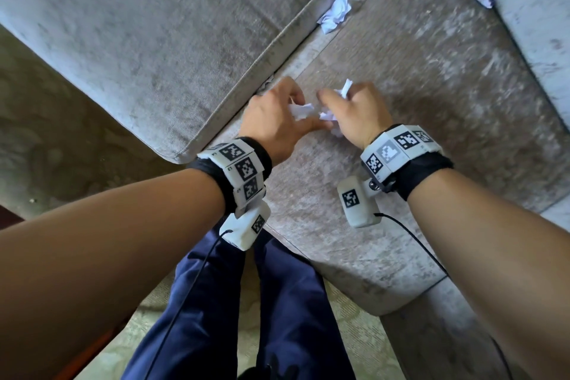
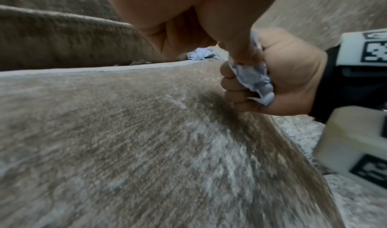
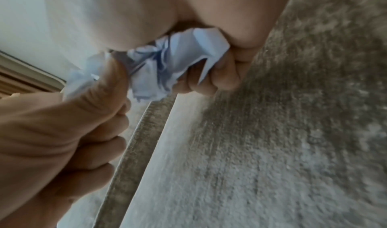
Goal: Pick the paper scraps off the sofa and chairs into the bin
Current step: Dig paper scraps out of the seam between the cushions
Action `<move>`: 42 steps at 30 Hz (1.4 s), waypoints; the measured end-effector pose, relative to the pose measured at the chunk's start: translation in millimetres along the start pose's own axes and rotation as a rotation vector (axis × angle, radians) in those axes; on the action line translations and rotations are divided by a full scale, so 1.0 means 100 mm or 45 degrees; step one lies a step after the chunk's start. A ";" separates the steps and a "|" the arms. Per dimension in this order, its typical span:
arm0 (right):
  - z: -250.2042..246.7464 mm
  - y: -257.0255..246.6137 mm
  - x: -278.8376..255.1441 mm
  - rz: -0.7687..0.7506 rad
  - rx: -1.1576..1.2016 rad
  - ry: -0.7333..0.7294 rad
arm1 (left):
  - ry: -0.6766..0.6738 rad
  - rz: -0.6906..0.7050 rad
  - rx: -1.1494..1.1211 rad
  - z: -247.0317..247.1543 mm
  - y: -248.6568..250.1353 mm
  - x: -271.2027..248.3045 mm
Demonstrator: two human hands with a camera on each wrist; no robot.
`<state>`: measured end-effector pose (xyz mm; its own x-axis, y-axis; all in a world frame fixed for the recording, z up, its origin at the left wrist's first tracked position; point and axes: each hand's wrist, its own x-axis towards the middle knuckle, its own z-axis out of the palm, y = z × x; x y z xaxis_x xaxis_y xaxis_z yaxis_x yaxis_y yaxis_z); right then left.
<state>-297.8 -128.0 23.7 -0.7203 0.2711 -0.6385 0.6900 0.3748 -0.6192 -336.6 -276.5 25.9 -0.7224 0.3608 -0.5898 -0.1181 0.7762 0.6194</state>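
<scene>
Paper scraps [image 1: 300, 109] sit bunched in the left hand [image 1: 274, 120] and right hand [image 1: 354, 114], both curled tight over the sofa [image 1: 431, 71], likely so none drop before the bin.

Setting: home living room.
Grey velvet sofa [image 1: 401, 77] with loose back cushion [image 1: 148, 40]; patterned carpet [image 1: 145, 333] underfoot.

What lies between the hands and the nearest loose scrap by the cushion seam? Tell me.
Only bare sofa seat, seen in the head view, between the hands and that crumpled scrap.

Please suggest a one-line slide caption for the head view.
Both hands, left hand and right hand, gather paper scraps above the sofa.
</scene>
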 end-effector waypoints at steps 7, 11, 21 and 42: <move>-0.06 -0.01 0.11 0.106 0.074 0.134 | 0.095 -0.048 0.467 -0.20 -0.20 0.19; -0.07 -0.03 0.15 0.076 -0.040 0.184 | 0.061 -0.090 0.657 -0.27 -0.28 0.30; -0.16 -0.05 0.16 0.097 0.104 0.177 | -0.112 0.048 1.047 -0.25 -0.30 0.43; -0.23 -0.27 0.12 0.123 0.094 0.151 | -0.222 0.192 1.202 -0.31 -0.29 0.64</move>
<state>-326.7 -114.4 43.7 -0.6509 0.4071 -0.6408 0.7565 0.2767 -0.5926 -400.6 -292.4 -13.9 -0.5650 0.5029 -0.6541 0.6176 0.7835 0.0690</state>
